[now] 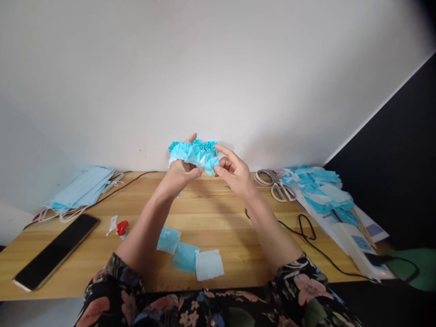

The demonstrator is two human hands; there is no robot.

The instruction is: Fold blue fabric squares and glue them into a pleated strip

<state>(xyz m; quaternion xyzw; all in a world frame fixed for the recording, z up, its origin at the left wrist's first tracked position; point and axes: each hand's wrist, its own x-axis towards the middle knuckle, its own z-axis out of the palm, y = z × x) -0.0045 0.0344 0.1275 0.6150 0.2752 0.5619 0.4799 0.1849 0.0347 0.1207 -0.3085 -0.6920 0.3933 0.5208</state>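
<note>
Above the far edge of the table, both hands hold a ruffled blue fabric piece [192, 154], gathered into folds. Its front row is light blue; a darker turquoise row shows behind. My left hand [180, 175] supports it from below at the left, thumb in front and a fingertip rising behind it. At the right end, my right hand [236, 175] pinches a light blue fold between thumb and fingers, with the index finger stretched along the top. Nearer me lie blue fabric squares, a mid-blue one [185, 257] and a paler one [209, 265] among them.
Face masks [81, 187] are stacked at the left, behind a phone [56, 252] and a red scrap [122, 228]. At the right are scissors [283, 191], a pile of blue fabric strips [320, 188], a black cable [327, 259] and a white power strip [363, 254]. A wall stands behind.
</note>
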